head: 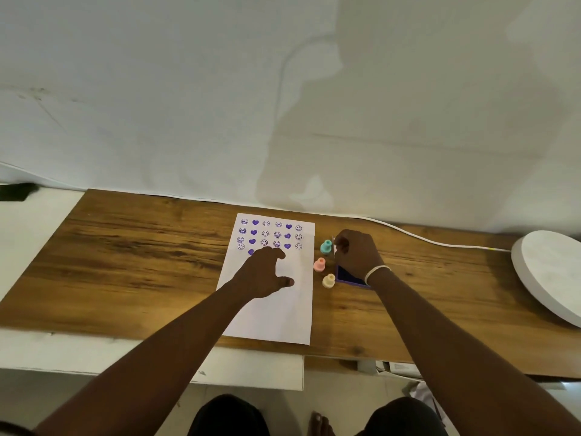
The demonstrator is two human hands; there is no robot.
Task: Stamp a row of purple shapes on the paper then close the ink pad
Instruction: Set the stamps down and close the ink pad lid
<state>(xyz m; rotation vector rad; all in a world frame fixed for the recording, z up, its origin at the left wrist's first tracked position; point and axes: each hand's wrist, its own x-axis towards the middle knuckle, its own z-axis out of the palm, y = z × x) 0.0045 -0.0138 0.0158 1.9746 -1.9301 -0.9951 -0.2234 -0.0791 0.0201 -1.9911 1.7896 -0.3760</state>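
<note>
My right hand (355, 256) covers most of the ink pad (347, 276), pinching its raised lid (334, 247); my left hand (265, 273) rests spread, empty, on the paper (276, 309).

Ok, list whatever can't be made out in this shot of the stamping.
- Fifth row of stamps on the paper: the left hand covers it, head view; only one heart peeks out.
- Ink pad: the right hand and wrist hide most of it.
- What the right hand pinches: a thin edge, perhaps the lid; too small to tell.
- White round object: cut off by the right edge.
</note>
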